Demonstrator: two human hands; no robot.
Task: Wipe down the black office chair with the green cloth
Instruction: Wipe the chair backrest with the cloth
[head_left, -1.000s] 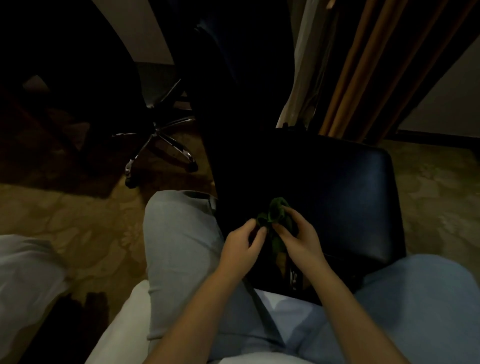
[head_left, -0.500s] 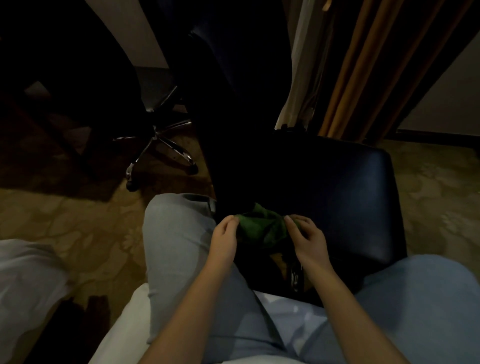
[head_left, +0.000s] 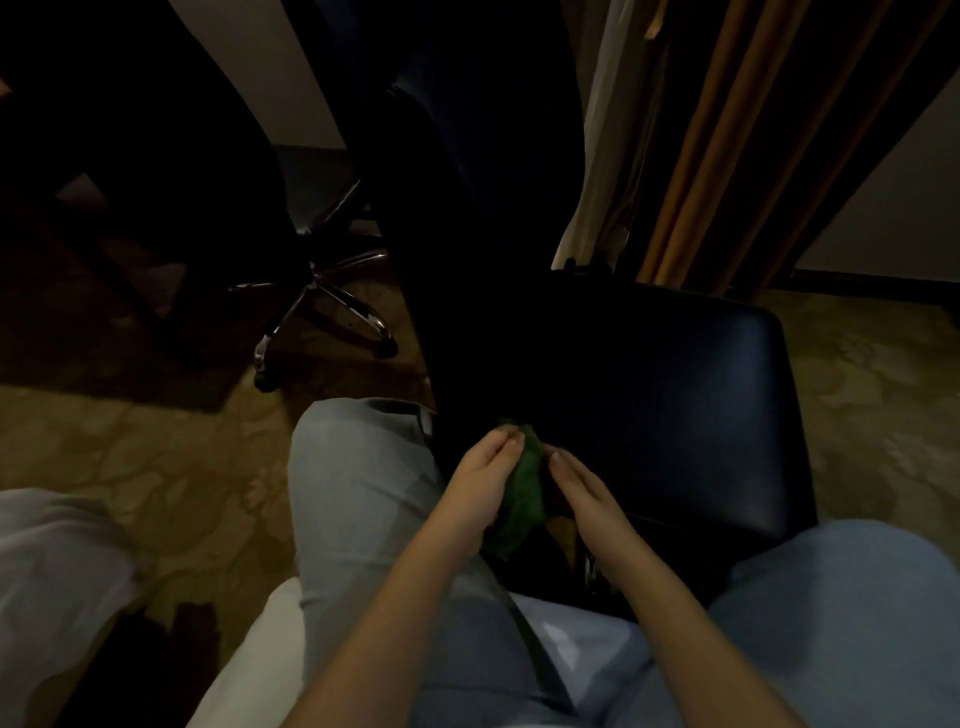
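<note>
The crumpled, dark green cloth hangs between both hands at the near left corner of the black office chair seat. The left hand curls its fingers over the top edge; the right hand lays its fingers together against the side

Vantage: one wide-angle camera worn on your head, above your knees.
Facing: forward and down; black office chair seat centre right of frame.
Nearness: close; your left hand, green cloth and right hand at lower centre.
Views: one.
</note>
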